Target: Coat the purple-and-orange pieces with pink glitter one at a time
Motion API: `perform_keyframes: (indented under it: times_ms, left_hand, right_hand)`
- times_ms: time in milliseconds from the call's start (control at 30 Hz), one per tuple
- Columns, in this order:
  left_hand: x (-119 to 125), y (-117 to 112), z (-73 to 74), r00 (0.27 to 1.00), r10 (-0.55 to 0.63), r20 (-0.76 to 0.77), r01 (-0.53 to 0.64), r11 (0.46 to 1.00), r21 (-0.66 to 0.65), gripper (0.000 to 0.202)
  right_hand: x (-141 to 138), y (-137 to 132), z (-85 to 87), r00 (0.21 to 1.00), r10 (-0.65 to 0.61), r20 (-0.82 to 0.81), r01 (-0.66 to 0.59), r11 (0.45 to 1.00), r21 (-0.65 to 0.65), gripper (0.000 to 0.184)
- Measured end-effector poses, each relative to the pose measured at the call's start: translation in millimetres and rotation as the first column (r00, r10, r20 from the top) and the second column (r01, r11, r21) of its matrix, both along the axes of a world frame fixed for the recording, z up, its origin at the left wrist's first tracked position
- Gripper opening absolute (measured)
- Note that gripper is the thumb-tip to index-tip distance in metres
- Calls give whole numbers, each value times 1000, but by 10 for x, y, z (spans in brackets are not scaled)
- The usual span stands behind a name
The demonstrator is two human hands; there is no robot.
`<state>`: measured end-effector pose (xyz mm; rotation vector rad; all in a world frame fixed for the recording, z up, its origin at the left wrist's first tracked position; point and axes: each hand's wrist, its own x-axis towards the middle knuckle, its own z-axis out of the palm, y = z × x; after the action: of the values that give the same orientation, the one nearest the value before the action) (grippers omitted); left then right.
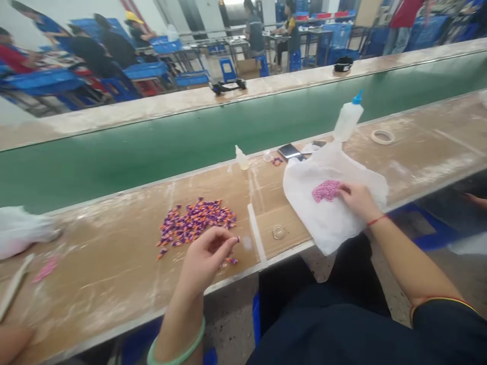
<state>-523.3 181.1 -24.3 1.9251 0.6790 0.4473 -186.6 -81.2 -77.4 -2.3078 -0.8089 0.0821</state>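
My left hand [208, 256] pinches one small purple-and-orange piece [238, 239] between thumb and forefinger, above the front part of the table. Just beyond it lies a loose heap of the same purple-and-orange pieces [196, 220], with a few more under the hand. To the right, a white plastic bag [327, 233] is spread flat and carries a patch of tiny pink pieces [325, 191]. My right hand [357, 200] has its fingertips pressed together at the right edge of that patch; whatever they grip is too small to make out. A small round clear dish [279, 232] sits between the hands.
Along the belt [152, 147] stand a small dropper bottle [241, 158], a phone [291, 152] and a large bottle with a blue nozzle [348, 119]. A tape roll [382, 137] lies right. Another white bag [25, 230] is at left, near a co-worker's arm [14, 344].
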Motion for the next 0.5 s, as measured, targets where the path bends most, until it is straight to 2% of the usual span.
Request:
perform_keyframes:
  times_ms: [167, 333, 500]
  left_hand:
    - [22, -160, -29, 999, -28, 26, 30, 996, -85, 24]
    - [55, -268, -36, 998, -35, 58, 41, 993, -109, 23]
    - [136, -371, -65, 988, -86, 129, 106, 982, -154, 22]
  right_hand:
    - [42, -59, 12, 979, 19, -203, 15, 986, 163, 25]
    - [-41, -86, 148, 902, 156, -402, -8, 938, 347, 41]
    - [-259, -69, 298, 820, 307, -484, -29, 865, 500, 45]
